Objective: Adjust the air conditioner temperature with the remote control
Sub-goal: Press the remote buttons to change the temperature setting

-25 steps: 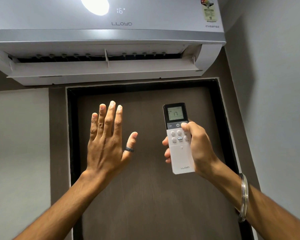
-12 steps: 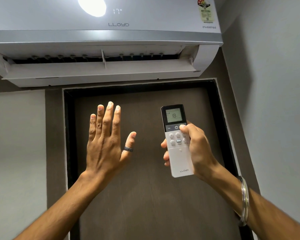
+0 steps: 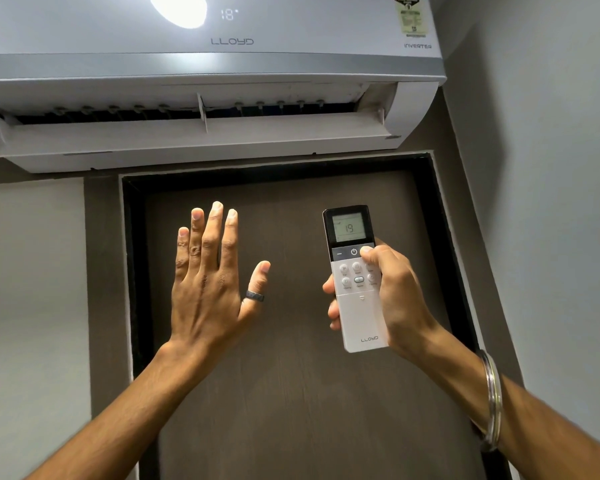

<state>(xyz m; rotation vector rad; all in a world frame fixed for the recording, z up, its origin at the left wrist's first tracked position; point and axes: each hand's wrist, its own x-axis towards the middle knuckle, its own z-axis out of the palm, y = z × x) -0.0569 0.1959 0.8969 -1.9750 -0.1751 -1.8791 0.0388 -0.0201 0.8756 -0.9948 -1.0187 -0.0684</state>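
A white wall air conditioner [image 3: 201, 64] hangs above a door, its flap open and its front display reading 18. My right hand [image 3: 392, 292] grips a white remote control [image 3: 359, 313] upright, thumb pressed on the dark button strip at its right end. The remote's screen reads 19. My left hand [image 3: 208, 282] is raised flat under the vent, fingers straight and spread a little, holding nothing. A dark ring sits on its thumb.
A dark brown door [image 3: 291, 393] in a black frame [image 3: 132, 271] fills the space behind both hands. Grey walls stand on the left [image 3: 32, 306] and close on the right [image 3: 551, 202]. A metal bangle [image 3: 494, 400] circles my right wrist.
The remote's screen went from 17 to 18 to 19, and the air conditioner's display from 16 to 17 to 18. Both hands stayed almost where they were.
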